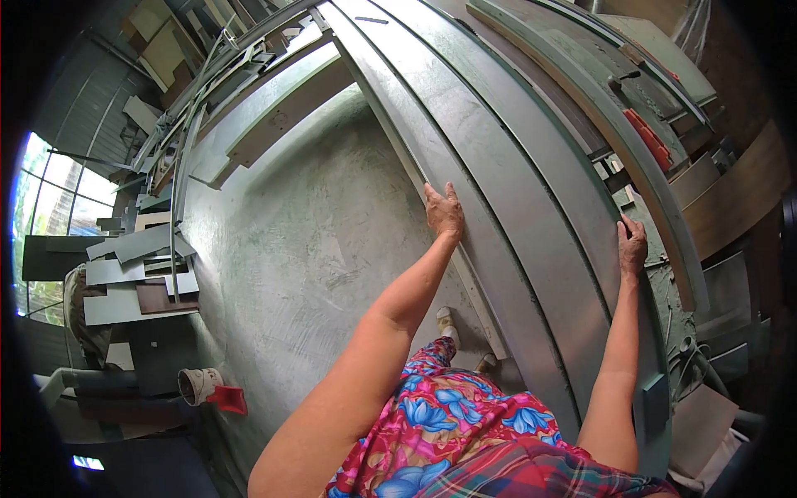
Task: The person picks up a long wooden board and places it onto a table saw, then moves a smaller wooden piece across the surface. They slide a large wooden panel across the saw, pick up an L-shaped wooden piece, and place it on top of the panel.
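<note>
Long grey panels point(506, 191) lie side by side in front of me, with narrow dark gaps between them. My left hand point(445, 212) rests on the left edge of the leftmost panel, its fingers apart. At the right edge of the rightmost panel is my right hand point(632, 246), fingers spread and touching the edge. Neither hand is wrapped around anything. A small dark strip point(371, 20) lies on the panels near their far end.
Stacked offcut boards point(137, 274) stand at the left, near a white bucket point(198, 386) and a red scoop point(228, 399). A long curved-looking board point(614, 141) and a red object point(647, 139) are at the right. Grey floor point(307, 249) shows left of the panels.
</note>
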Tool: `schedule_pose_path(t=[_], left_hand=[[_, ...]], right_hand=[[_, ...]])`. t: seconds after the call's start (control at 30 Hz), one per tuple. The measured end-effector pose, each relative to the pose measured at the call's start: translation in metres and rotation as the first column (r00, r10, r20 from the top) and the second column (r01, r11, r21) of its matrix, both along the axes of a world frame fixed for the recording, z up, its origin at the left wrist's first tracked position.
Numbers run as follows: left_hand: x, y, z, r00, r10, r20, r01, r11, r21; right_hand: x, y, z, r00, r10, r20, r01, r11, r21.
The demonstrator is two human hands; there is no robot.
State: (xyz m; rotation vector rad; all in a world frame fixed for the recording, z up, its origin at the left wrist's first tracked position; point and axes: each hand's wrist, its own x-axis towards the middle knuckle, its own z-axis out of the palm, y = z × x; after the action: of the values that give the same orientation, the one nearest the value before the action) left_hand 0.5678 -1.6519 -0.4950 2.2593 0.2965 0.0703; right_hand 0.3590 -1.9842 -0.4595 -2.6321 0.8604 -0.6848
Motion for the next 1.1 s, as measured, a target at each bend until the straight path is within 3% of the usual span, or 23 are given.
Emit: schedule_pose_path(t=[0.33,0.43,0.53,0.63,1.1], left_hand=[[0.023,-0.001,-0.013,1.000,0.000,-0.007,0.000,1.000,-0.028],[0.025,-0.005,-0.016,0.979,0.135,0.153,-0.121,0.988,-0.098],[0.032,-0.004,-0.013,0.980,0.137,-0.144,-0.153,0.982,-0.109],[0.040,-0.001,-0.018,0.963,0.067,-0.260,-0.105,0.985,-0.134],[0.036,0.000,-0.025,0.957,0.014,-0.290,-0.049,0.992,-0.113]], right_hand=[[0.022,-0.005,-0.007,1.000,-0.001,-0.015,0.001,1.000,0.019],[0.027,-0.006,-0.009,1.000,-0.003,-0.007,0.003,1.000,0.020],[0.033,-0.010,-0.014,1.000,-0.008,-0.002,0.008,1.000,0.020],[0.036,-0.013,-0.018,0.999,-0.037,-0.021,0.038,0.999,0.021],[0.032,-0.013,-0.016,1.000,0.000,0.026,-0.001,1.000,0.022]])
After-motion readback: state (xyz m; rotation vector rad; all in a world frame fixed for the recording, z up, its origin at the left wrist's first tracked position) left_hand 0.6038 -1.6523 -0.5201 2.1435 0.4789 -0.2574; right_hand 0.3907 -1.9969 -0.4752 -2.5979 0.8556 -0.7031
